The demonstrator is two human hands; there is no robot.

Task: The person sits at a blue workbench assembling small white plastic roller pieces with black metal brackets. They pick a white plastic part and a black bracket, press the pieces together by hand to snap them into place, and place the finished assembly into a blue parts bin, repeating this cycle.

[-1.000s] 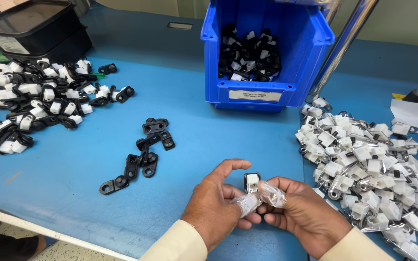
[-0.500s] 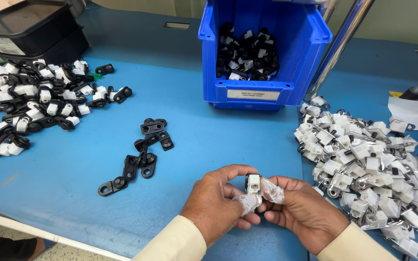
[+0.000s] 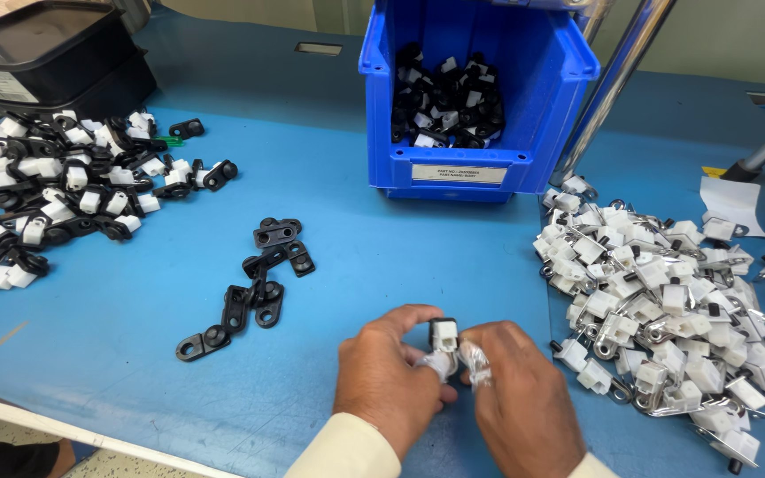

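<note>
Both hands meet low in the middle of the head view, over the blue table [image 3: 356,265]. My left hand [image 3: 389,379] and my right hand [image 3: 515,403] pinch one small part [image 3: 443,336] between them: a white plastic block with a black piece on top. The fingertips are wrapped in whitish tape. A loose cluster of black brackets [image 3: 254,283] lies just to the upper left of my left hand. To the right of my right hand spreads a big pile of white and metal clips [image 3: 657,292].
A blue bin [image 3: 475,159] holding black and white parts stands at the back centre. A heap of assembled black and white pieces [image 3: 55,195] covers the left side, behind it a black tray [image 3: 46,53]. A metal pole [image 3: 617,80] rises beside the bin.
Both hands have drawn closer together around the small part and turned it, so the black piece now faces up. The piles and bin have not moved.
</note>
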